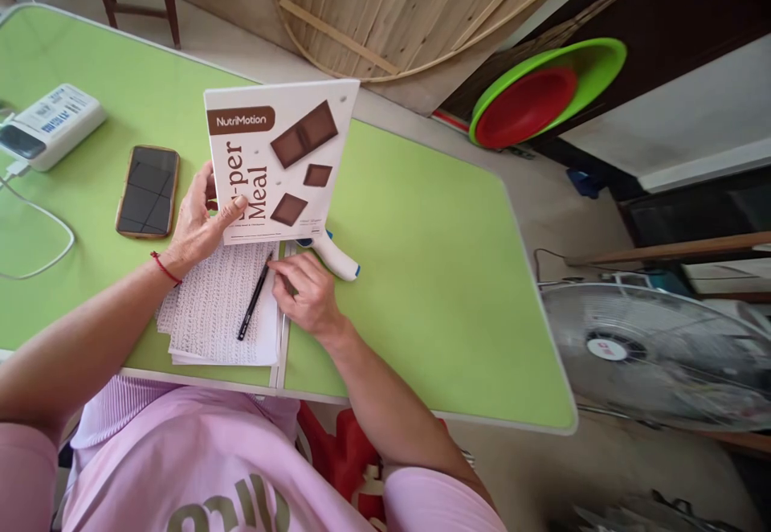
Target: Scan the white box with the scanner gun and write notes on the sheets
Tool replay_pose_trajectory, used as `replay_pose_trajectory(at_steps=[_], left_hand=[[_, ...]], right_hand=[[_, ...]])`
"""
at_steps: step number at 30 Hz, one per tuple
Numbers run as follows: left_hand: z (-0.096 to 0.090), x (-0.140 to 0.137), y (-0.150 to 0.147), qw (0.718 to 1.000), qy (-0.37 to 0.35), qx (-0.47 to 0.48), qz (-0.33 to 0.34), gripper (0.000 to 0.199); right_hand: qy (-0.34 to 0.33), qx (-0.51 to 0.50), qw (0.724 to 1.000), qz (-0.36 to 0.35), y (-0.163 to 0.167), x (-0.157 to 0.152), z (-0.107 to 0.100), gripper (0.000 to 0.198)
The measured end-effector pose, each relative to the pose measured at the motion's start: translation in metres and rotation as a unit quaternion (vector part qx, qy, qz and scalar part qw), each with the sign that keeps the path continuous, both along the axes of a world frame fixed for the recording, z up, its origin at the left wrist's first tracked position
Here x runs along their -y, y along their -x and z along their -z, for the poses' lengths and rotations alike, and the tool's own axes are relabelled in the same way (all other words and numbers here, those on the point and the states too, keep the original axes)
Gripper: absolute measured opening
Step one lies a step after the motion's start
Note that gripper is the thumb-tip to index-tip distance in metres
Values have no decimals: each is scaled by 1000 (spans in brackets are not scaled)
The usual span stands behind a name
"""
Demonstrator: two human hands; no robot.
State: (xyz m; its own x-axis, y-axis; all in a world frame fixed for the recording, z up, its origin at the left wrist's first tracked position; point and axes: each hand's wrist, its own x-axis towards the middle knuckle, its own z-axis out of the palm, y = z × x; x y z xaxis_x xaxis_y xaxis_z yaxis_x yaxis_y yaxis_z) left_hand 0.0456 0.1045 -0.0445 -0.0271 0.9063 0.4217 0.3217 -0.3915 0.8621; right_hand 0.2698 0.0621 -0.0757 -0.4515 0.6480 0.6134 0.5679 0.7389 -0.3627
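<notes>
A white box [301, 202] with chocolate pieces and "NutriMotion" printed on it stands tilted up in front of me. My left hand [208, 214] is closed on its lower left edge, thumb across the front. Below the box lies a stack of handwritten sheets [210, 307], with a black pen [254, 299] resting on top. Beside the pen's upper end is my right hand [307, 291], its fingers loosely bent and the thumb apart from them, holding nothing. Partly hidden behind the box is a white and blue handled object [337, 255].
A smartphone [148, 192] lies left of the box on the green table [422, 275]. Farther left are a white power bank [54, 126] and its cable [69, 227]. A fan [608, 347] stands beyond the right edge, and green and red basins [536, 106] lean at the back.
</notes>
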Motion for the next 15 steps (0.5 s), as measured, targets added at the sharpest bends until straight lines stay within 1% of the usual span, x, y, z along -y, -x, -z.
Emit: replay_pose_trajectory(at_steps=[1,2,4,5,6,7,9,11,13,15], left_hand=[[1,-1,1,1000,0,3,-1,63],[2,-2,2,1000,-1,4,-3,63],[4,-3,3,1000,-6,4,-10,62],[5,-4,3,1000,-9,4,-14,61],[5,-4,3,1000,-13,6,-17,61],[6,-4,3,1000,-16,8,-19,61],[6,-5,3,1000,-17,13,-20,62],[6,-5,3,1000,-11,15,-19,63],[6,-5,3,1000,-6,17,-20,64],[7,-6,4,1000,-5,20,-22,64]], right_hand=[[-19,-15,1000,16,-4,-2,-1,20],[-38,-24,998,50,-10,-5,-2,18],[-66,-20,985,156,-23,-13,-1,14],[-68,-11,976,209,-30,-17,1,16],[-58,5,967,248,-37,-22,4,23],[-36,26,962,271,-43,-26,7,32],[28,67,959,275,-53,-33,15,44],[82,86,958,260,-59,-38,23,45],[105,68,957,262,-62,-40,27,45],[104,5,956,276,-63,-41,25,48]])
